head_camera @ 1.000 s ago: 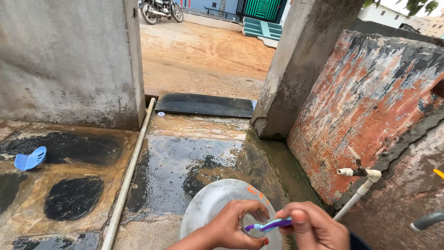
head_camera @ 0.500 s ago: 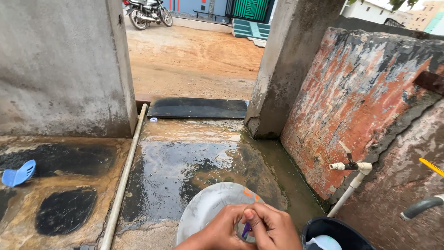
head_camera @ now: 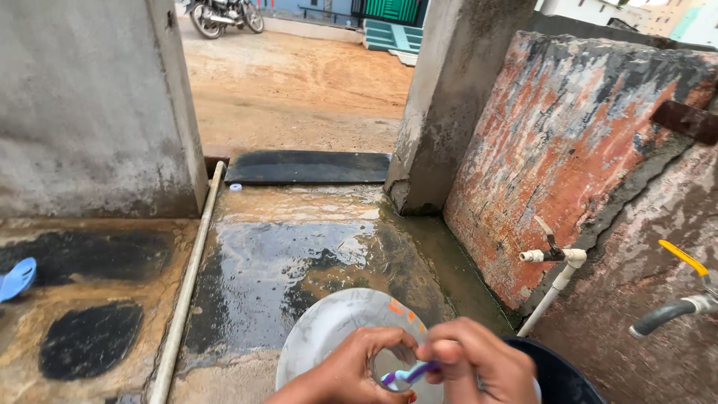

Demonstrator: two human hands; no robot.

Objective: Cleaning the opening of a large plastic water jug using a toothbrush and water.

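Change: half a second back our hands were bunched together over the plate, and a second back the right one held the purple brush out to the side. Now it's tucked in against the left, so we'd guess the scrubbing is in full swing.
Left hand (head_camera: 357,370): curled around a small round thing, maybe a lid or ring; can't tell for sure.
Right hand (head_camera: 479,366): closed on the purple brush (head_camera: 410,373), bristle end poking into what the left is holding.
Plate (head_camera: 329,329): white with orange marks, on the wet floor (head_camera: 299,247) right under our hands, partly hidden by them. Nothing on the part we see.
Bucket (head_camera: 561,374): dark one at our right, just beside the plate; contents not visible.
Taps: white tap (head_camera: 553,256) on the red wall (head_camera: 568,157), a yellow-handled one (head_camera: 677,299) further right, neither visibly running.
Also around: white pipe (head_camera: 191,269) along the floor, blue slipper (head_camera: 16,278) far left.
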